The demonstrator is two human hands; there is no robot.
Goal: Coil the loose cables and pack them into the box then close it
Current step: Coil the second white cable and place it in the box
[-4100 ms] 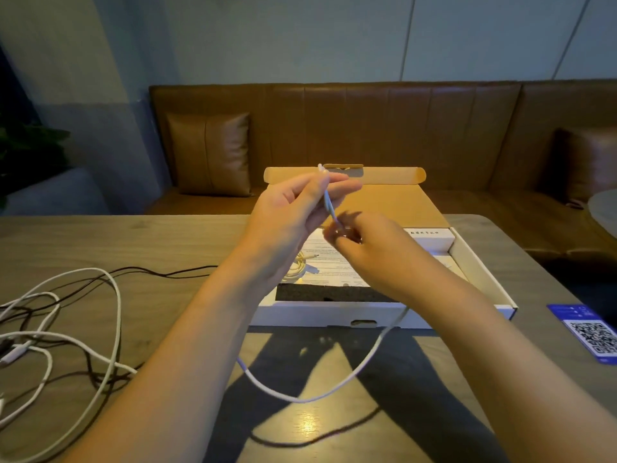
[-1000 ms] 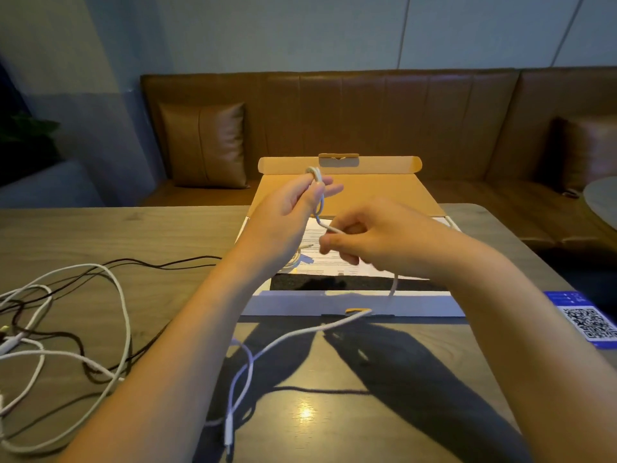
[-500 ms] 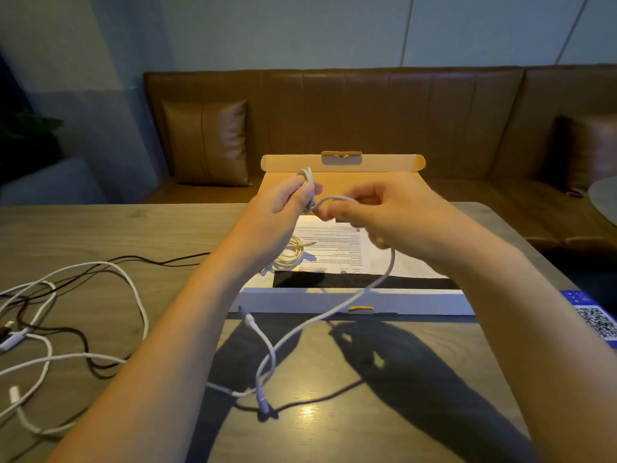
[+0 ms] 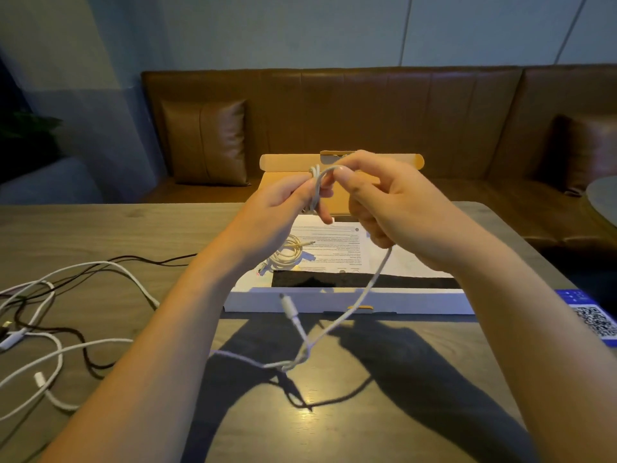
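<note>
A single head-worn wide-angle view looks forward and down across the worktop [image 4: 100, 228], close above both forearms, facing a brown sofa [image 4: 367, 105] along the frame's upper half.

The two forearms hid much of the box [image 4: 350, 299]: its left wall sat behind the left one and its right end behind the right one. Print on the sheet [image 4: 337, 243] inside the box was too small to read. Left of the box, the tangle of loose cables [image 4: 60, 329] ran off the frame's left edge. Right of the box, the blue card [image 4: 592, 317] was cut by the right edge.
</note>
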